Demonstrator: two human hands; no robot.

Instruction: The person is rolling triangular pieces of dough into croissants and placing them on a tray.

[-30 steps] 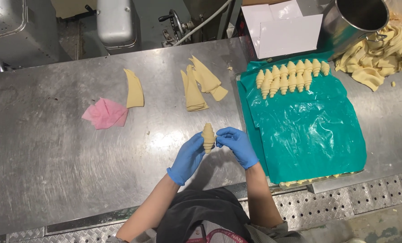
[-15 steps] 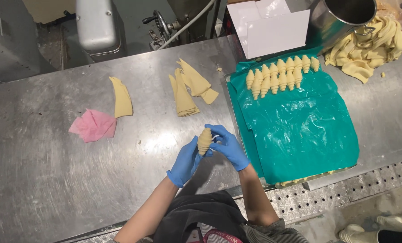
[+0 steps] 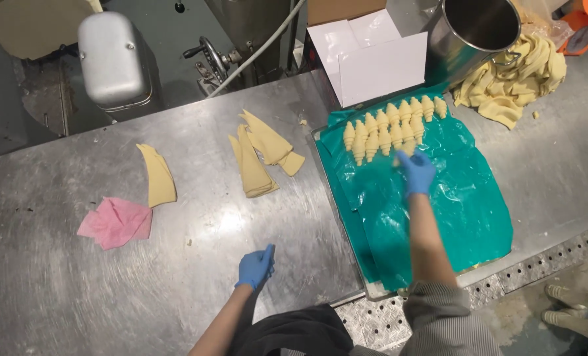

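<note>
My right hand point(image 3: 416, 173), in a blue glove, reaches over the green sheet point(image 3: 452, 217) on a tray. Its fingertips are at the near edge of two rows of rolled dough pieces point(image 3: 389, 128). One roll sits right at the fingers, and I cannot tell whether the hand still grips it. My left hand point(image 3: 256, 266), also gloved, hovers flat over the steel table point(image 3: 56, 296) with nothing in it. A stack of cut dough triangles point(image 3: 257, 158) lies to the left of the tray, and a single triangle point(image 3: 157, 175) lies further left.
A crumpled pink cloth point(image 3: 114, 222) lies beside the single triangle. Behind the tray stand a white cardboard box point(image 3: 373, 56) and a steel pot point(image 3: 478, 29) next to a heap of dough scraps point(image 3: 511, 86). A grey machine housing point(image 3: 112, 59) is beyond the table.
Both hands held a rolled dough piece together over the table. The right hand has now carried it out to the rows on the green sheet, and the left hand has let go.
</note>
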